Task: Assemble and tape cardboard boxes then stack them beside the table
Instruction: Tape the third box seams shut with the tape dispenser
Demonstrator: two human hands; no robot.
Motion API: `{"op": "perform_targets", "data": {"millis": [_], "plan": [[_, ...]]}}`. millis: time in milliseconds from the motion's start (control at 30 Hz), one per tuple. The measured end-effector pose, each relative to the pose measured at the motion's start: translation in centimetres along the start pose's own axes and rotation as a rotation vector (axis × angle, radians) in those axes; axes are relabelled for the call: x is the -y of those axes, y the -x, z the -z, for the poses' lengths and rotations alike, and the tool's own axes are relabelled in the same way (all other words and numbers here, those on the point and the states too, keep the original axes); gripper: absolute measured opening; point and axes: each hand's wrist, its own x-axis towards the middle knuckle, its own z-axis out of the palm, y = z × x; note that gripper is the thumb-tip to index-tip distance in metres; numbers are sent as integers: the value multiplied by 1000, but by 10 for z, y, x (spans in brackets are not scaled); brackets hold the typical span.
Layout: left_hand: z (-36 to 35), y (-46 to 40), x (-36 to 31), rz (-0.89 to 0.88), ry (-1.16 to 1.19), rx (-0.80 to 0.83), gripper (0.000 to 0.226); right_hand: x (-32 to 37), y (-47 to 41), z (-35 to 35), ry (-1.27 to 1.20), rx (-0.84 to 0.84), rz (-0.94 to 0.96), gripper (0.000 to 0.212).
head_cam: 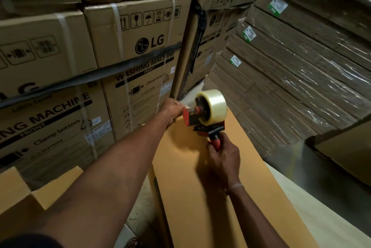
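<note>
Fingers of the right hand [222, 159] wrap the red handle of the tape gun [204, 115], whose nose sits at the far edge of the box [200, 187] lying on the table [313, 213]. At that same edge the left hand [172, 111] presses down, fingers curled over it. No tape shows along the top yet, so I judge sealing is just starting; stacking remains. Another open box [40, 193] stands left of the table.
</note>
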Motion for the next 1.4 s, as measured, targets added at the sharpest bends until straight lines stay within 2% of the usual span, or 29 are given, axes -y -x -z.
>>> {"op": "perform_targets", "data": {"millis": [200, 367, 433, 633, 767, 867, 1000, 1067, 1100, 1200, 1400], "plan": [[2, 0, 1, 19, -74, 19, 36, -21, 29, 17, -22, -5, 12, 32], [0, -3, 2, -52, -208, 87, 12, -25, 31, 17, -29, 8, -27, 31], [0, -3, 2, -103, -250, 118, 9, -24, 31, 17, -24, 12, -33, 32], [-2, -2, 2, -153, -317, 179, 10, -20, 32, 19, -10, 14, -29, 30], [1, 1, -2, -151, -457, 300, 18, -21, 30, 21, 5, 40, -34, 25], [4, 3, 2, -145, -448, 332, 26, -19, 31, 22, 6, 55, -42, 23], [5, 13, 10, -267, -377, 317, 31, -15, 24, 23, 1, 132, -133, 16], [6, 16, 12, -340, -443, 326, 49, -9, 20, 25, 8, 198, -158, 21], [6, 17, 13, -386, -500, 327, 49, -6, 18, 26, 24, 232, -170, 25], [4, 18, 15, -447, -572, 269, 23, -1, 11, 29, 106, 307, -186, 32], [-1, 22, 17, -476, -594, 195, 24, -1, 19, 34, 142, 308, -150, 33]]}}
